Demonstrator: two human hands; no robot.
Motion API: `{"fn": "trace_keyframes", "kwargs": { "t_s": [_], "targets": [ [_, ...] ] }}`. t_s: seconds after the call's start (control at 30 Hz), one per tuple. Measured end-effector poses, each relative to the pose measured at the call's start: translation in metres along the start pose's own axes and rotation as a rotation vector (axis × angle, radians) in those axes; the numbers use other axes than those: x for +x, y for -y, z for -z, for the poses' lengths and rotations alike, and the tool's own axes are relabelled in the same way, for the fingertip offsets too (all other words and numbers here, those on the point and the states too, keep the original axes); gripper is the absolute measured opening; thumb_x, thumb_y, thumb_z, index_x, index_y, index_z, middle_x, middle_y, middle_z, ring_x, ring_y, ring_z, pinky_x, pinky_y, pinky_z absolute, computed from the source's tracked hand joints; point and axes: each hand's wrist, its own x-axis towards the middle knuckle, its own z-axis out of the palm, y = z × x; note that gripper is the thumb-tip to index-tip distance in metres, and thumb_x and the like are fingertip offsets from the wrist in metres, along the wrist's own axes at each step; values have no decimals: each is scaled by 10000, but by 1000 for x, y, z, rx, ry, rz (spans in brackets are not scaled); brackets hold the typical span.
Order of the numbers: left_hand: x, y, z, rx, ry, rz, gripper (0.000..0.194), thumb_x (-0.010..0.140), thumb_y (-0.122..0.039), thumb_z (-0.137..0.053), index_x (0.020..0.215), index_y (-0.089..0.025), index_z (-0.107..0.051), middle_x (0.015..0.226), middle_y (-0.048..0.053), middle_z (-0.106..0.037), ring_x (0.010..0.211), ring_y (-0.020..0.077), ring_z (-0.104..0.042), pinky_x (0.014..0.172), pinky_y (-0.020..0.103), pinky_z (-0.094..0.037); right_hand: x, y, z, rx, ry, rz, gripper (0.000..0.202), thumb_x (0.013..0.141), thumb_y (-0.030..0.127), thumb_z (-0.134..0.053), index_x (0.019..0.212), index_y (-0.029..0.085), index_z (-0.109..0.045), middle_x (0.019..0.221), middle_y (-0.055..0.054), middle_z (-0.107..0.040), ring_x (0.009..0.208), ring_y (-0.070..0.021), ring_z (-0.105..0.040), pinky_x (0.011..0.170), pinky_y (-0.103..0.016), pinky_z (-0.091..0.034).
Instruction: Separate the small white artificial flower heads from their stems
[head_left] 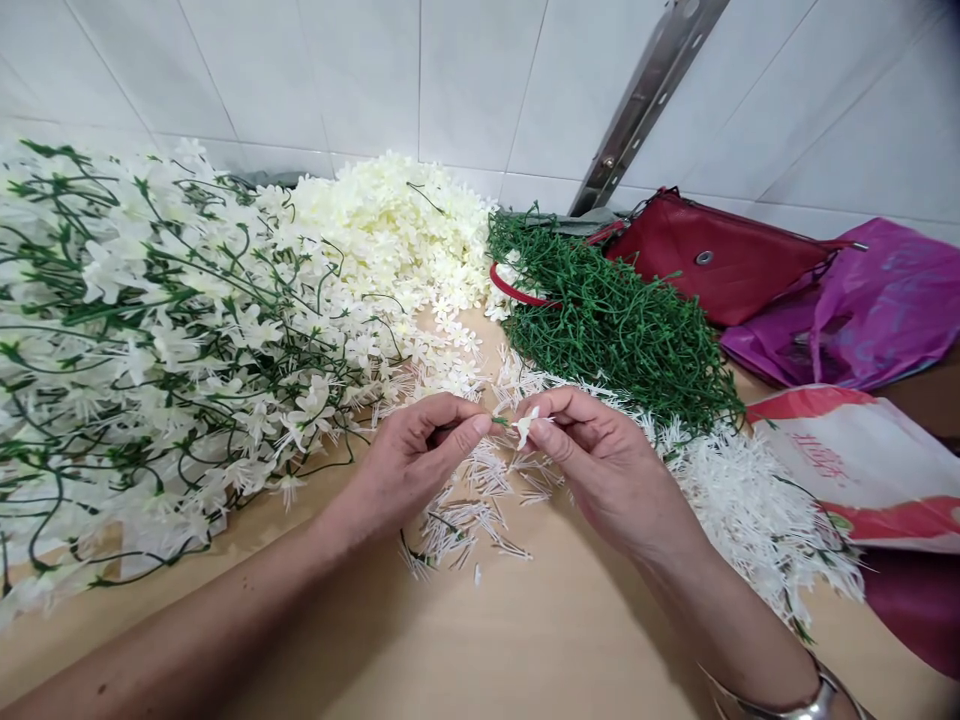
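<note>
Between finger and thumb, my left hand [420,450] pinches a short green plastic stem tip [499,421]. Just to its right, my right hand [600,450] is closed on a small white artificial flower [525,427], with its petals showing past the thumb. Stem tip and flower nearly meet; whether they are joined I cannot tell. Below the hands, thin white stamen pieces [480,490] lie scattered on the tan tabletop [480,650]. Loose white petals [450,345] lie just beyond.
Flowers on green stems [187,340] heap up at left, with cream blossoms [405,210] behind. Green stems [607,320] and white stamens [757,510] are piled at right. Beyond lie a red bag [720,250], a purple plastic bag [885,300] and a white-and-red bag [862,460]. A tiled wall [480,80] closes the back.
</note>
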Motion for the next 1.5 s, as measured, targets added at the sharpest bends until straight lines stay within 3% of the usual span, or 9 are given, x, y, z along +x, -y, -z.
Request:
{"fn": "trace_keyframes", "kwargs": {
  "t_s": [0.37, 0.8, 1.03, 1.23, 1.5],
  "targets": [
    [-2, 8, -5, 92, 18, -68, 253, 964, -333, -541, 828, -158, -664, 750, -5, -583, 735, 130, -510, 696, 250, -402, -1, 0, -7, -74, -40, -29, 249, 837, 444, -769, 850, 214, -675, 755, 5, -622, 691, -126, -520, 625, -251, -421],
    [1, 17, -3, 253, 23, -139, 261, 979, -278, -507, 758, -172, -597, 685, -24, -525, 663, 117, -455, 659, 240, -364, 2, -4, -11, 8, 47, -146, 403, 777, 560, -783, 835, 196, -621, 677, 45, -511, 610, -105, -405, 574, -267, -331],
    [0, 18, -4, 237, 26, -121, 291, 985, -290, -493, 720, -180, -544, 667, -29, -477, 657, 121, -432, 654, 242, -358, 4, -7, -12, 43, 63, -177, 415, 753, 585, -803, 821, 211, -635, 685, 35, -539, 594, -110, -410, 562, -271, -326],
    [-2, 18, -5, 222, 25, -120, 271, 984, -270, -491, 739, -181, -562, 666, -30, -467, 660, 123, -433, 649, 244, -357, 3, -10, -13, 110, 30, -177, 424, 704, 584, -842, 787, 213, -652, 737, 14, -611, 655, -129, -494, 625, -283, -394],
    [-2, 17, -5, 237, 29, -118, 277, 985, -274, -487, 734, -179, -557, 657, -36, -464, 643, 118, -436, 650, 245, -358, 4, -10, -13, 100, 43, -199, 418, 725, 569, -833, 811, 204, -647, 709, 28, -570, 646, -121, -473, 624, -275, -362]
  ]
}}
